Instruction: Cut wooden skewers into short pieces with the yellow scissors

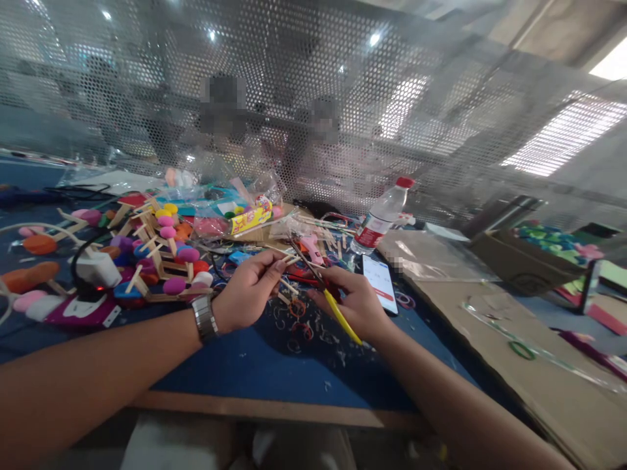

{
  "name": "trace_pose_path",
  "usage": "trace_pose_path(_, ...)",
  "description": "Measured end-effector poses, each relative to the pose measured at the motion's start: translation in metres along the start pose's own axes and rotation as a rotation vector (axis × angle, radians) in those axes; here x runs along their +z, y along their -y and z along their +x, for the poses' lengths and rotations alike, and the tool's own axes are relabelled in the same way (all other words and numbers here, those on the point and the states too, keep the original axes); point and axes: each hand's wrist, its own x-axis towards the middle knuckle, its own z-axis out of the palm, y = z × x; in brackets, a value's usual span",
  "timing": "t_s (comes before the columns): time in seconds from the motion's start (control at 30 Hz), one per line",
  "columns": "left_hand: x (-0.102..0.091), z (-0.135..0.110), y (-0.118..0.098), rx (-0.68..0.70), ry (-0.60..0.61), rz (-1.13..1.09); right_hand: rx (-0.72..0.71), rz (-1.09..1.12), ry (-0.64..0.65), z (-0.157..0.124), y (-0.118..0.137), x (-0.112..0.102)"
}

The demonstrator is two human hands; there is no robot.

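Note:
My left hand [249, 287], with a metal watch at its wrist, pinches a thin pale wooden stick [290, 260] over the table. In my right hand [355, 300] is a pair of scissors with yellow handles [340, 316]; the blades point up and to the left, close beside the stick. Whether the blades touch it I cannot tell. Just beyond the hands lies a pink glue gun [310, 248]. Rubber bands [301, 331] and small scraps are scattered on the blue table below the hands.
Wooden-stick pieces with coloured foam shapes [174, 285] crowd the left, near a purple power strip [83, 312] with a white charger [98, 271]. A water bottle [382, 219] and a phone [379, 284] are at right. Cardboard [470, 326] and a filled box [524, 261] lie farther right.

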Motion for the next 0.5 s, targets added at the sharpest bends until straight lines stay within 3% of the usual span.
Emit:
trace_pose_path(0.2, -0.0001, -0.002, -0.0022, 0.005, -0.033, 0.066, 0.046, -0.029, -0.011, 0.0006, -0.0004, 0.0001)
trace_pose_path(0.37, 0.0002, -0.0036, -0.0027, -0.037, 0.026, -0.003, 0.134, 0.061, -0.003, -0.0007, -0.0007, 0.0028)
trace_pose_path(0.5, 0.001, -0.004, 0.0008, -0.089, 0.105, -0.089, 0.05, 0.02, 0.025, 0.0005, -0.0002, 0.0014)
